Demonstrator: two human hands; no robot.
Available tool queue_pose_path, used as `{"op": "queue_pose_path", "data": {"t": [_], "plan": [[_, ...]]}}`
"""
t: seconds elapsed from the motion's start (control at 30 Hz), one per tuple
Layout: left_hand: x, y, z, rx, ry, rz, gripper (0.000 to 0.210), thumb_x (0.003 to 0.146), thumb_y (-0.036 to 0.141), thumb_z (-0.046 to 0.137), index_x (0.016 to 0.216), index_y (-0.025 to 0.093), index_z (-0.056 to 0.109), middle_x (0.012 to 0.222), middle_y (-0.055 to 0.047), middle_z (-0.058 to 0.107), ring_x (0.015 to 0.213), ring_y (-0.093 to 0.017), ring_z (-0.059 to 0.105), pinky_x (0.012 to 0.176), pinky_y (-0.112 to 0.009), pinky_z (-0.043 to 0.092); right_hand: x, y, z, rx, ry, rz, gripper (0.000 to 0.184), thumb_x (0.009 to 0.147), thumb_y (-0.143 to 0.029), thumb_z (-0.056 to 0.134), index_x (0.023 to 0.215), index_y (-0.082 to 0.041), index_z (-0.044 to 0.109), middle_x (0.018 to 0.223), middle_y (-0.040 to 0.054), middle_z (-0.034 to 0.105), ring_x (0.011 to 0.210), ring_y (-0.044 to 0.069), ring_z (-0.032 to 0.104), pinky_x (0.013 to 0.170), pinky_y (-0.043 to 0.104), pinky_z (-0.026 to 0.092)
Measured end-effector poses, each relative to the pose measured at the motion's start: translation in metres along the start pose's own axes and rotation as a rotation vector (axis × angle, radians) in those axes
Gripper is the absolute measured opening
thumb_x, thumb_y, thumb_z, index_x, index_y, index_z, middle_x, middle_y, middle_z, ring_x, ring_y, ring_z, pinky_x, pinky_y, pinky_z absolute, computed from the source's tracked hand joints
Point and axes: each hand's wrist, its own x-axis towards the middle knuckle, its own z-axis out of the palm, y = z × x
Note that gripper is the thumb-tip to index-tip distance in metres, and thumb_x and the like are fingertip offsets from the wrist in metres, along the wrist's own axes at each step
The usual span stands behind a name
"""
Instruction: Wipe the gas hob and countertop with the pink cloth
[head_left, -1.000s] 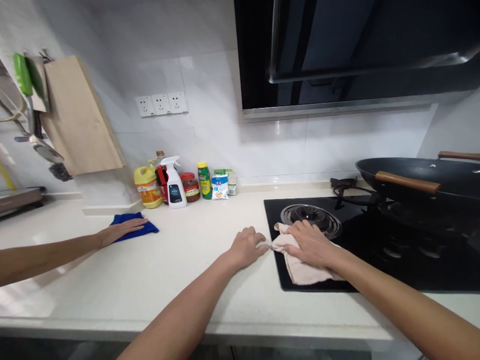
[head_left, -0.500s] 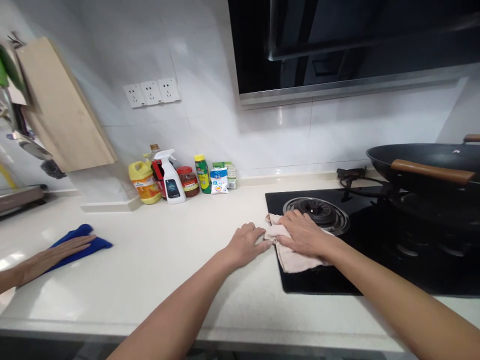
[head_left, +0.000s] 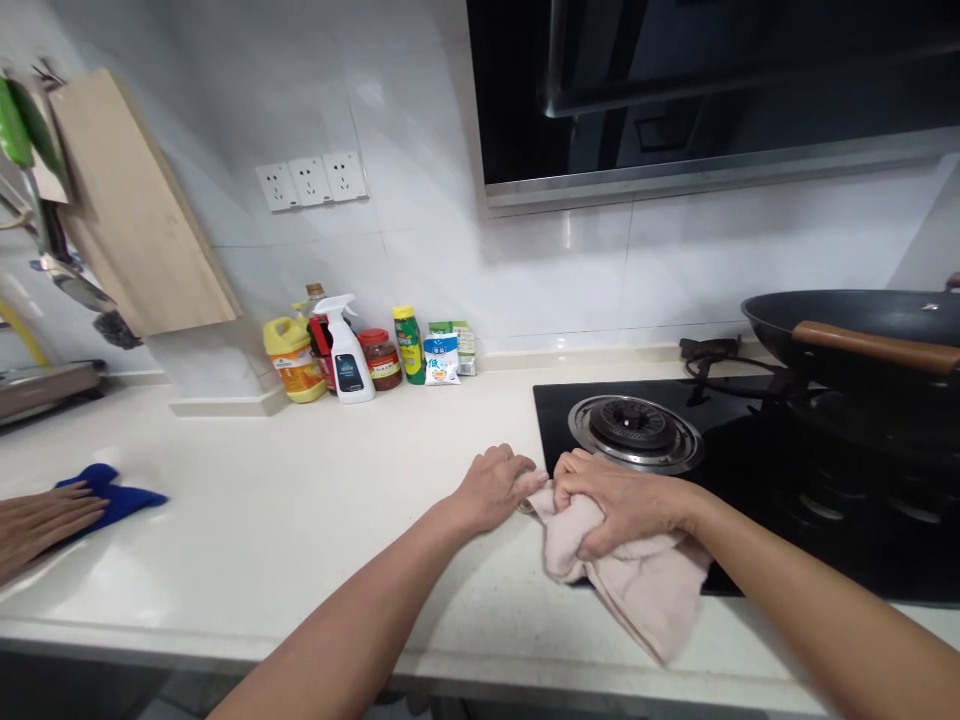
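My right hand [head_left: 626, 500] is closed round a bunched pale pink cloth [head_left: 652, 600]. The cloth lies across the front left corner of the black glass cooktop [head_left: 757, 500] and spreads onto the white countertop [head_left: 315, 530]. Just left of the cooktop edge, my left hand [head_left: 496, 487] rests on the counter, fingers slightly bent and thumb apart. Its thumb reaches the near left end of the cloth; whether it presses on it I cannot tell. Beyond my right hand sits the round burner [head_left: 634, 430].
At far left another person's hand [head_left: 45, 525] lies on a blue cloth [head_left: 124, 500]. Along the wall stand a yellow jug [head_left: 292, 365], a white spray bottle [head_left: 349, 365], a red-lidded jar [head_left: 381, 362] and packets. A wok [head_left: 847, 315] sits right, under the range hood [head_left: 675, 100].
My right hand has drawn the cloth toward me, off the burner's rim, and bunched it more tightly. My left hand stays nearly in place. The other person's hand and blue cloth have shifted left.
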Motion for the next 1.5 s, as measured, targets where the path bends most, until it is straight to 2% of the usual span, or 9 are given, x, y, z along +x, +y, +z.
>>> {"op": "queue_pose_path", "data": {"t": [0.23,0.33,0.4,0.57,0.73,0.97,1.13,1.33,1.5], "plan": [[0.001,0.0,0.003,-0.035,0.006,-0.025,0.048,0.102,0.054,0.039,0.136,0.026,0.058,0.12,-0.009,0.063,0.114,-0.027,0.056,0.101,-0.039,0.041,0.012,0.038,0.007,-0.148,0.358,0.347,0.031,0.084,-0.049,0.06,0.105,-0.026,0.063,0.113,0.0066,0.059,0.109,0.028,0.048,0.092,0.042,0.038],[-0.001,0.001,0.003,-0.037,-0.002,-0.055,0.051,0.101,0.055,0.04,0.14,0.024,0.054,0.127,-0.01,0.061,0.12,-0.029,0.054,0.104,-0.042,0.039,0.016,0.054,0.009,-0.224,0.433,0.538,0.04,0.086,-0.056,0.055,0.111,-0.026,0.064,0.118,0.0086,0.061,0.113,0.032,0.048,0.094,0.048,0.036],[-0.002,0.002,0.002,-0.041,-0.003,-0.064,0.052,0.101,0.055,0.04,0.141,0.024,0.053,0.129,-0.01,0.06,0.122,-0.029,0.053,0.106,-0.042,0.039,0.016,0.057,0.01,-0.249,0.442,0.592,0.045,0.087,-0.057,0.053,0.117,-0.026,0.062,0.122,0.0096,0.06,0.115,0.033,0.048,0.094,0.05,0.036],[-0.003,0.003,0.002,-0.044,0.003,-0.058,0.055,0.101,0.057,0.04,0.143,0.023,0.05,0.128,-0.01,0.06,0.123,-0.03,0.052,0.106,-0.043,0.039,0.007,0.045,0.011,-0.266,0.377,0.412,0.045,0.09,-0.058,0.049,0.118,-0.025,0.061,0.121,0.0097,0.057,0.11,0.031,0.047,0.094,0.048,0.036],[-0.002,0.0,0.004,-0.056,0.028,-0.022,0.05,0.101,0.057,0.041,0.138,0.026,0.054,0.12,-0.008,0.061,0.116,-0.028,0.056,0.102,-0.041,0.041,0.0,0.03,0.006,-0.167,0.261,0.203,0.04,0.085,-0.053,0.06,0.114,-0.025,0.058,0.117,0.0076,0.055,0.109,0.028,0.045,0.093,0.045,0.036],[0.0,0.001,-0.001,-0.073,0.046,0.014,0.039,0.102,0.052,0.042,0.101,0.022,0.068,0.101,-0.005,0.063,0.1,-0.023,0.059,0.092,-0.035,0.044,-0.001,0.0,0.002,-0.036,0.096,0.023,0.043,0.076,-0.054,0.074,0.108,-0.03,0.059,0.117,0.0017,0.053,0.109,0.025,0.044,0.096,0.043,0.034],[0.0,0.003,-0.001,-0.07,0.056,0.024,0.038,0.102,0.051,0.044,0.1,0.021,0.068,0.099,-0.005,0.063,0.098,-0.023,0.059,0.09,-0.035,0.045,0.004,0.007,0.007,-0.041,0.174,0.093,0.036,0.078,-0.05,0.072,0.104,-0.027,0.059,0.112,0.0026,0.054,0.105,0.024,0.046,0.092,0.041,0.037],[-0.004,0.003,0.002,-0.093,0.038,-0.001,0.045,0.098,0.053,0.051,0.133,0.024,0.058,0.119,-0.009,0.061,0.114,-0.028,0.057,0.1,-0.042,0.043,0.008,0.036,0.014,-0.189,0.409,0.372,0.04,0.087,-0.055,0.059,0.114,-0.024,0.061,0.119,0.0093,0.053,0.11,0.03,0.047,0.095,0.049,0.037],[-0.006,0.005,0.003,-0.174,0.061,-0.001,0.051,0.097,0.053,0.052,0.139,0.025,0.051,0.12,-0.009,0.055,0.116,-0.029,0.057,0.1,-0.043,0.046,0.002,0.04,0.01,-0.156,0.372,0.338,0.05,0.09,-0.065,0.05,0.121,-0.028,0.062,0.121,0.0095,0.054,0.111,0.03,0.048,0.097,0.05,0.039]]}}
